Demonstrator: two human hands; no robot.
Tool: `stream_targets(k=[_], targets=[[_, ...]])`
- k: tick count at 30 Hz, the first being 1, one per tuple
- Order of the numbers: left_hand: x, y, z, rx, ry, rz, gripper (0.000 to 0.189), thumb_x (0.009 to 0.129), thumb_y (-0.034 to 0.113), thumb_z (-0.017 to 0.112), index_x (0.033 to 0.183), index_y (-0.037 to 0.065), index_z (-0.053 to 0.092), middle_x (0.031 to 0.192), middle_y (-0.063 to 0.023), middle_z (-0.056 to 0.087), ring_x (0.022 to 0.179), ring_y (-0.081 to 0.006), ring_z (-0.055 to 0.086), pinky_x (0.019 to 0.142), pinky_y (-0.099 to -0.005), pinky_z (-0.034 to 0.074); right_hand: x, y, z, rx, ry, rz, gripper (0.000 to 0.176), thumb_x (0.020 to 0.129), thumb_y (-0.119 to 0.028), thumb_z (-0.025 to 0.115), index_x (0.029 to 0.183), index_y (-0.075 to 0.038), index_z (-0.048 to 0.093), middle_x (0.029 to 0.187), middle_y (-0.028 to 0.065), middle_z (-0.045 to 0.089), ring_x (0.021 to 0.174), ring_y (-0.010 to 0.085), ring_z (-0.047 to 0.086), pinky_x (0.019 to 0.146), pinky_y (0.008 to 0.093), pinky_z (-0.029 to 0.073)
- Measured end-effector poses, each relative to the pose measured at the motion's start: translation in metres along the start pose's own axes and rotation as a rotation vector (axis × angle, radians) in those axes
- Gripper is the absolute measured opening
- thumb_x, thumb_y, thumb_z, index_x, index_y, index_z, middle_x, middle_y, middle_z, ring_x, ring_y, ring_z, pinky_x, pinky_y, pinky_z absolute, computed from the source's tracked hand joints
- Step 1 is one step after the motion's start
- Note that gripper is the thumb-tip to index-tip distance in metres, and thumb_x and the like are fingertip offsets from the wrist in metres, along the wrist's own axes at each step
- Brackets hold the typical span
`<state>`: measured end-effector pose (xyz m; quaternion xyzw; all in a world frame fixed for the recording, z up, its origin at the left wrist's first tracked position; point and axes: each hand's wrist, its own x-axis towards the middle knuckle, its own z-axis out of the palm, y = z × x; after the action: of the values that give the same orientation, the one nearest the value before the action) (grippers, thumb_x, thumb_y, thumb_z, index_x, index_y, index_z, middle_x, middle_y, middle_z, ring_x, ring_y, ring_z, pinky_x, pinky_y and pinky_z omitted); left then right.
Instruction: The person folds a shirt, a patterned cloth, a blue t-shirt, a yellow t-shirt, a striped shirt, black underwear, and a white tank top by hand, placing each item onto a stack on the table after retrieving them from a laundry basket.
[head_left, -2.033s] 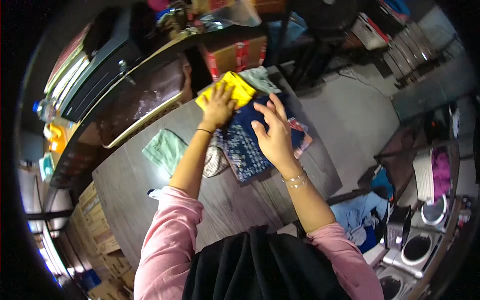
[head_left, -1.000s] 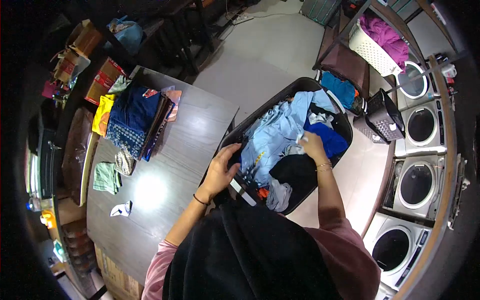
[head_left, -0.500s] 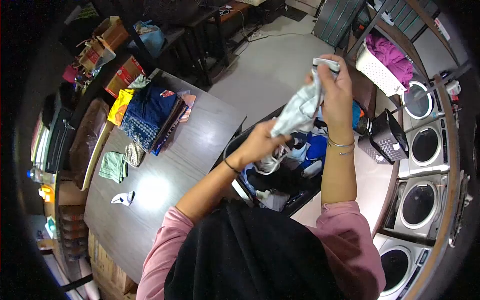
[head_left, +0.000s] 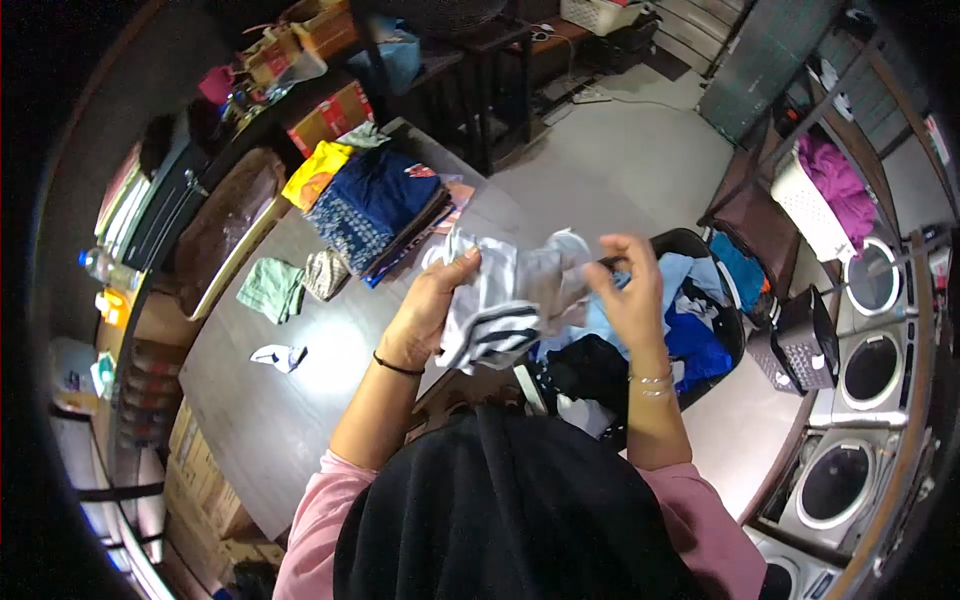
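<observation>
Both my hands hold a pale grey-white garment with dark stripes [head_left: 505, 300] in the air, between the table and the basket. My left hand [head_left: 432, 305] grips its left side, my right hand [head_left: 630, 290] pinches its right edge. Below my right hand stands a black laundry basket [head_left: 690, 243] full of blue, black and white clothes. On the dark wooden table [head_left: 300, 400], at the far end, lies a stack of folded clothes [head_left: 375, 215] with a dark blue patterned piece on top and a yellow one [head_left: 315, 172] beside it.
A green folded cloth [head_left: 270, 288], a small patterned piece [head_left: 324, 273] and a white sock [head_left: 279, 356] lie on the table. Washing machines [head_left: 835, 480] line the right side. A white basket with purple laundry [head_left: 830, 200] sits on a shelf. Boxes and clutter stand behind the table.
My hands left the folded stack, reached into the black basket, lifted out the pale garment, and now hold it lower, spread between both hands near the table's edge.
</observation>
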<state>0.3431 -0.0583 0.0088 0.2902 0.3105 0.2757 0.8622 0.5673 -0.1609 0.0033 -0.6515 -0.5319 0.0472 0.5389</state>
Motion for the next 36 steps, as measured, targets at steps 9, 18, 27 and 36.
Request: stream_targets(k=[9,18,27,36], targets=[[-0.065,0.023,-0.062,0.428,0.045,0.291,0.051,0.08,0.032,0.072,0.114,-0.002,0.057,0.103,-0.0092,0.066,0.094,-0.0156,0.063,0.083,-0.03,0.049,-0.013,-0.074,0.11,0.463,-0.356,0.183,0.017,0.09,-0.013,0.063,0.082,-0.004,0.052,0.064,-0.0014,0.05,0.065,0.0054,0.046,0.058,0.0238,0.039],[-0.092,0.046,-0.117,1.284,0.859,0.893,0.026,0.066,-0.006,0.055,0.088,0.0,0.066,0.078,-0.0166,0.066,0.07,-0.0252,0.064,0.065,-0.0327,0.049,0.007,-0.106,0.133,0.55,-0.414,0.126,0.019,0.091,-0.016,0.062,0.082,-0.002,0.052,0.068,0.0015,0.053,0.066,0.0079,0.047,0.059,0.0261,0.041],[-0.079,0.087,-0.081,0.589,0.204,0.382,0.019,0.094,0.015,0.053,0.096,-0.002,0.064,0.087,-0.0064,0.066,0.075,-0.0136,0.064,0.066,-0.0256,0.052,0.024,-0.107,0.114,0.191,-0.267,-0.437,0.012,0.082,-0.009,0.068,0.089,0.0,0.063,0.079,0.0117,0.065,0.071,0.0228,0.062,0.066,0.0308,0.048],[-0.078,-0.01,-0.03,1.183,-0.542,0.706,0.013,0.084,0.008,0.064,0.092,-0.002,0.063,0.09,-0.015,0.061,0.083,-0.0315,0.06,0.075,-0.0366,0.049,-0.022,-0.081,0.215,1.012,-0.676,0.396,0.02,0.085,-0.01,0.063,0.101,0.001,0.063,0.095,0.0101,0.067,0.089,0.0201,0.063,0.081,0.0322,0.049]])
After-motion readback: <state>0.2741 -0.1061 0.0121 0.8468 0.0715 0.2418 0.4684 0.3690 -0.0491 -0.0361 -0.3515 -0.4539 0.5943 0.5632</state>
